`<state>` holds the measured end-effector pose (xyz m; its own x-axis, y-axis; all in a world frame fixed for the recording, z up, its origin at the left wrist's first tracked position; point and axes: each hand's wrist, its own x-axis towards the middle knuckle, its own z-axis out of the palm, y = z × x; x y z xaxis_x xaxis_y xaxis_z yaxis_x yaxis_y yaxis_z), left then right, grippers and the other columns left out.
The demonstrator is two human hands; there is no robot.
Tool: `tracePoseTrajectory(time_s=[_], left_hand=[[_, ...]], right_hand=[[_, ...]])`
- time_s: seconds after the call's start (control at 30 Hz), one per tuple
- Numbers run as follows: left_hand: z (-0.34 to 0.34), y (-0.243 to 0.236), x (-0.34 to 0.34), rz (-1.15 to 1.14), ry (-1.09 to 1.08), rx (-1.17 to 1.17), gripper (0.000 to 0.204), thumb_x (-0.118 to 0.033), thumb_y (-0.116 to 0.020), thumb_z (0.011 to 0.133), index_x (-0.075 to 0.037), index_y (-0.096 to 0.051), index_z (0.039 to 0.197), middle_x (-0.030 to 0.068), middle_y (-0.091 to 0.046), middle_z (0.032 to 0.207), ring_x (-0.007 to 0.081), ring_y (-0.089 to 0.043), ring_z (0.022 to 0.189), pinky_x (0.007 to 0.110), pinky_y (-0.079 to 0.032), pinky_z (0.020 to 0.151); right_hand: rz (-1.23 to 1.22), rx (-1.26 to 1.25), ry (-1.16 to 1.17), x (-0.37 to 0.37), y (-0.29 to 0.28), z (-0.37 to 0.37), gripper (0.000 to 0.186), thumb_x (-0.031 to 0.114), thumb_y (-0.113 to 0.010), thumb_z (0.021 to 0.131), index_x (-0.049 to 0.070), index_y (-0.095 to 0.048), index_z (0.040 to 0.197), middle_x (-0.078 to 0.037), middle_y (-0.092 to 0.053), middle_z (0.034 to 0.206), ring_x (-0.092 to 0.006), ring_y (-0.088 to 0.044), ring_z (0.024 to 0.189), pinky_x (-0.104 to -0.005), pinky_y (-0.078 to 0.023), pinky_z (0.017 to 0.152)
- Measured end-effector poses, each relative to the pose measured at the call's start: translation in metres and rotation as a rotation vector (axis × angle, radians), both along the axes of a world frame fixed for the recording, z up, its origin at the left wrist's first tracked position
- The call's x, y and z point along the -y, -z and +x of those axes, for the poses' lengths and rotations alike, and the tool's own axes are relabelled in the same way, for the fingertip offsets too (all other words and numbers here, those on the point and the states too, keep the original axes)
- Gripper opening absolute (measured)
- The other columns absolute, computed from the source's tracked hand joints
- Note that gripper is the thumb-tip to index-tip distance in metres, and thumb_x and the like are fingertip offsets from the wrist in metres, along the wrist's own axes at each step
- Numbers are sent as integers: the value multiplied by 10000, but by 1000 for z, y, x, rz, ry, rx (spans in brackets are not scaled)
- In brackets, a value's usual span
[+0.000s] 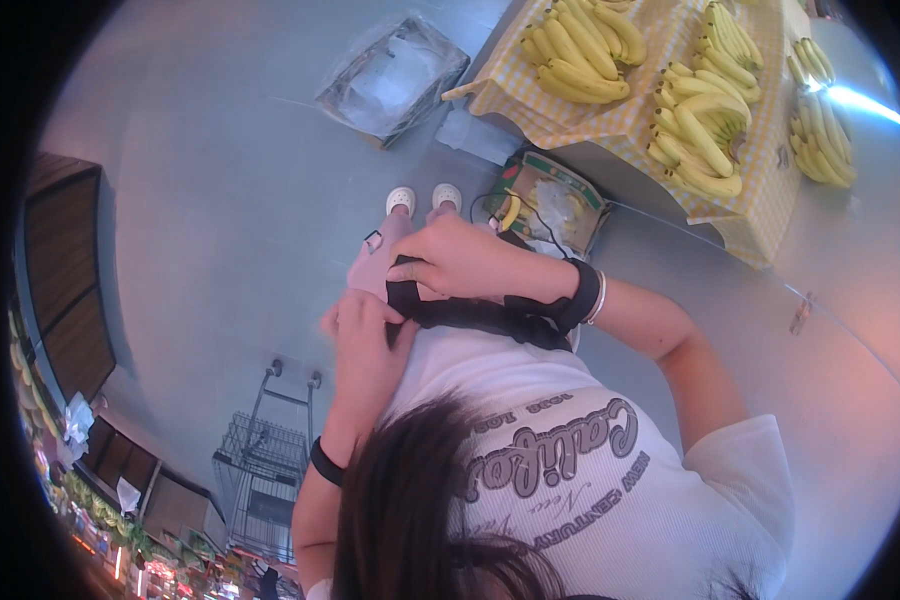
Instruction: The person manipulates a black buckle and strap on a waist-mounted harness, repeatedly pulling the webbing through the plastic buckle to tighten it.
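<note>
A black belt-like strap (pixel 495 322) crosses the front of my white shirt at the waist. My right hand (pixel 460 258) is closed on its upper left part, thumb and fingers pinching a folded black piece. Just below and to the left, my left hand (pixel 363 330) has its fingers bent and pressed together at the strap's left end. That end is partly hidden behind the fingers. Black bands sit on both wrists, and a pale bracelet (pixel 600 298) is beside the right one. A thin black cord (pixel 485 200) loops out beyond my right hand.
Bananas (pixel 705 130) lie in bunches on a stand with a yellow checked cloth (pixel 610 130). Under it stands an open carton (pixel 580 190) with plastic and a banana. A plastic-lined crate (pixel 395 80) is on the floor ahead. A wire shopping cart (pixel 265 450) stands at left.
</note>
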<state>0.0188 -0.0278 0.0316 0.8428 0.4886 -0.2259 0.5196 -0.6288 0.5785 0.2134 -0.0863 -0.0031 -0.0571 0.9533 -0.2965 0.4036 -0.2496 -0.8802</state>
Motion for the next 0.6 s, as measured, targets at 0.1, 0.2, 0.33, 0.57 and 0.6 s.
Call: tracePoseTrajectory(time_s=[0.1, 0.2, 0.33, 0.57, 0.6], left_hand=[[-3, 28, 4, -597, -410, -23, 302, -48, -738, 722, -28, -554, 961, 64, -536, 989, 151, -527, 905, 325, -420, 769], [4, 39, 14, -864, -570, 299, 260, -44, -678, 780, 6, -552, 1001, 80, -579, 974, 143, -577, 885, 280, -469, 690], [9, 36, 3, -772, -277, 90, 292, -43, -646, 798, 27, -545, 1062, 110, -630, 914, 157, -615, 846, 292, -485, 712], [14, 34, 11, -644, -360, 142, 275, -16, -606, 816, 16, -526, 1078, 123, -641, 823, 164, -619, 758, 283, -477, 702], [12, 36, 12, -614, -343, 110, 249, -4, -599, 821, 14, -517, 1056, 121, -633, 820, 155, -611, 766, 278, -472, 701]], right_hand=[[-24, -24, -15, -2, -14, 3, 210, 271, -596, 863, 95, -680, 940, -221, -598, 736, -404, -545, 767, -480, -433, 692], [3, 61, -42, -3, -16, -4, 206, 272, -592, 866, 107, -683, 949, -214, -606, 758, -393, -551, 773, -480, -435, 684], [-15, -14, -85, -6, -18, 0, 209, 284, -584, 876, 126, -678, 974, -212, -611, 823, -391, -552, 801, -484, -435, 683], [-67, -95, 30, 28, -16, 12, 290, 301, -642, 850, 39, -654, 973, -155, -639, 853, -280, -622, 715, -370, -489, 678], [-144, -216, 22, 30, -14, 14, 352, 347, -655, 835, 9, -665, 934, -141, -658, 781, -265, -645, 733, -349, -493, 665]])
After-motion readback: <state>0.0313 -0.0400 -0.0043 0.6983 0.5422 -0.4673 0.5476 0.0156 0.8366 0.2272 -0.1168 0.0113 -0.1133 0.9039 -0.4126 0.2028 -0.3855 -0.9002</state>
